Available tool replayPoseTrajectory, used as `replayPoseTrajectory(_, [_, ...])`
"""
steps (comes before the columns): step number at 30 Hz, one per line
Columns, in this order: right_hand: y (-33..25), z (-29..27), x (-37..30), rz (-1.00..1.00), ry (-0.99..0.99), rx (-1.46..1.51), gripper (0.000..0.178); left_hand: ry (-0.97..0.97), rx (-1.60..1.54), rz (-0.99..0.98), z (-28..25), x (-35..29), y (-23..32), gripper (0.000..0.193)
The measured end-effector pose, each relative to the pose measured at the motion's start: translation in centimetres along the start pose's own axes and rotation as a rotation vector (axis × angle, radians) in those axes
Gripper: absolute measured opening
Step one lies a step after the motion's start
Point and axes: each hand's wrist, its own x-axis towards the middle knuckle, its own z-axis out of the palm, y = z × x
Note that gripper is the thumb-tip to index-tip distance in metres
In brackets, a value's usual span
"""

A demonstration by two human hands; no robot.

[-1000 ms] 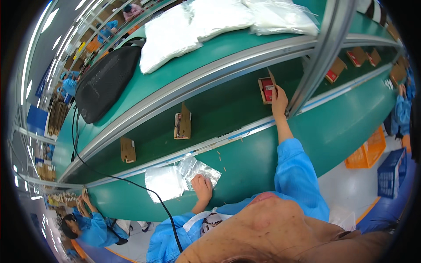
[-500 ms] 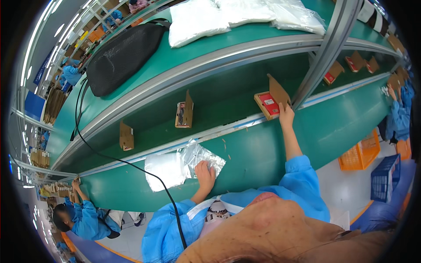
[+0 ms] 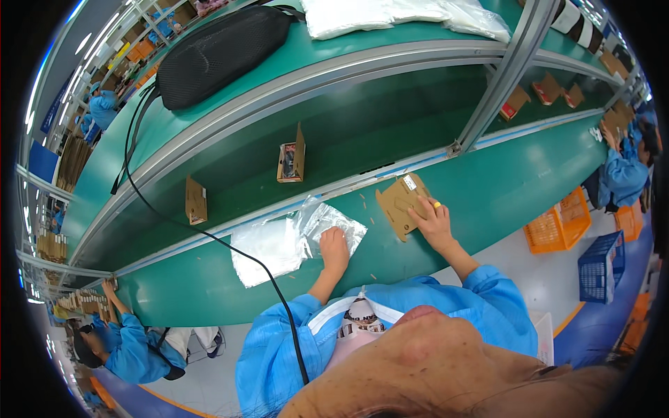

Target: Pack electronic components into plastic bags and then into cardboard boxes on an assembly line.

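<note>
My right hand (image 3: 435,226) holds a flat brown cardboard box (image 3: 401,207) at its right side. The box lies on the green work surface with its lid down and a small white label near its far corner. Something yellow circles one finger of that hand. To the left, my left hand (image 3: 334,249) has its fingers curled on the edge of a clear plastic bag (image 3: 319,220); the fingertips are partly hidden. Beside it lies a pile of flat clear bags (image 3: 268,251).
On the recessed belt stand open cardboard boxes (image 3: 290,159). A metal post (image 3: 507,76) rises at right. A black cable (image 3: 209,235) hangs across the left side. Above are a black pouch (image 3: 223,57) and white bag packs (image 3: 390,17). Co-workers (image 3: 617,174) stand at both ends.
My right hand has brought the box from the belt's edge nearer to me, and its raised lid is now down. My left hand has shifted slightly at the bag.
</note>
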Motion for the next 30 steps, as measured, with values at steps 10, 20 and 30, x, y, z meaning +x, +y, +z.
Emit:
replayPoseTrajectory(10, [10.5, 4.2, -7.2, 0.968, 0.091, 0.318, 0.04, -0.023, 0.005, -0.014, 0.3, 0.6, 1.6, 0.027])
replayPoseTrajectory(20, [1.9, -0.9, -0.5, 0.669, -0.538, 0.619, 0.035, -0.006, -0.059, 0.036, 0.5, 0.7, 0.8, 0.018])
replayPoseTrajectory(30, [-3.2, 8.1, 5.8, 0.551, -0.598, 0.287, 0.079, -0.14, 0.069, -0.008, -0.3, -0.3, 2.9, 0.025])
